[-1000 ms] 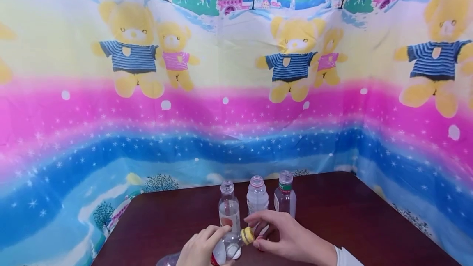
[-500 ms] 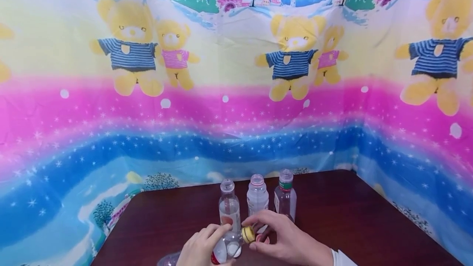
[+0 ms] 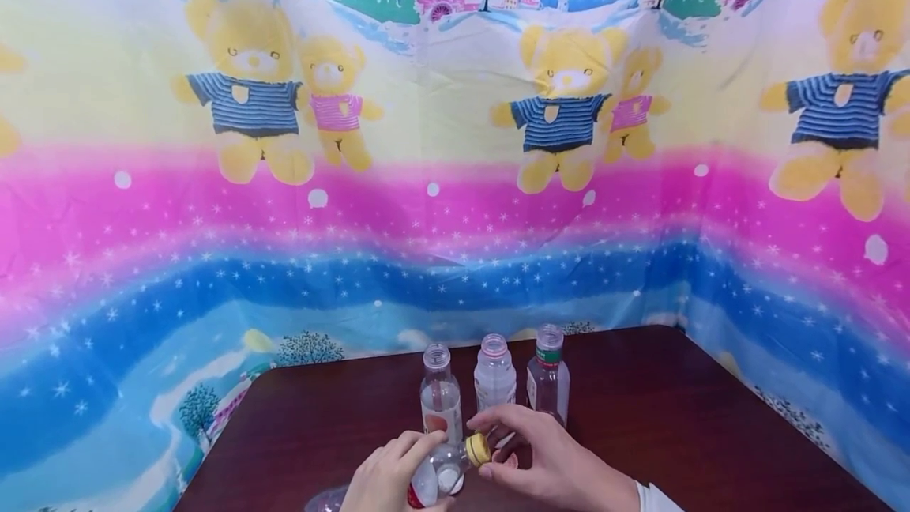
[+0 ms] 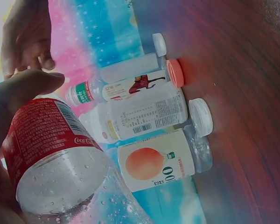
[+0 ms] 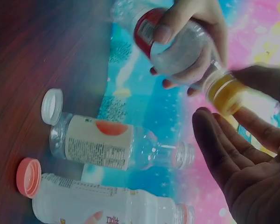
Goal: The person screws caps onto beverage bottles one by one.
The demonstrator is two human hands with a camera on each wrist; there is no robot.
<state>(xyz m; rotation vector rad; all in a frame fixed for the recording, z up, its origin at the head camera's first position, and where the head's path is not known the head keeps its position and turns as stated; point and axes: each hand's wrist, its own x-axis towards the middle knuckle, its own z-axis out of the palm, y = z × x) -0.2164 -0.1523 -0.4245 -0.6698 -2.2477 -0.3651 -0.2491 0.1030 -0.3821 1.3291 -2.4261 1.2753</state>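
My left hand (image 3: 389,474) grips a clear plastic Coca-Cola bottle (image 5: 177,60) with a red label, tilted with its neck to the right. The label and droplets on the wall show large in the left wrist view. On its neck sits a yellow bottle cap (image 5: 225,94). The thumb and index finger of my right hand (image 3: 550,453) pinch this cap from two sides, while the other fingers stay loosely extended below. Behind the hands stand three uncapped bottles: a clear one with an orange picture (image 3: 441,401), a whitish one (image 3: 495,382) and one with a green neck band (image 3: 549,382).
A white cap (image 4: 200,117), a coral-pink cap (image 4: 175,73) and another white cap (image 4: 159,44) lie in front of the standing bottles. Part of another clear bottle (image 3: 329,499) shows at the bottom edge. A printed curtain (image 3: 426,259) borders the dark wooden table (image 3: 682,409).
My right hand has shifted slightly left, and its fingers have changed their hold around the yellow cap. More of the coral-pink cap shows beneath it. The left hand and bottle stay nearly still.
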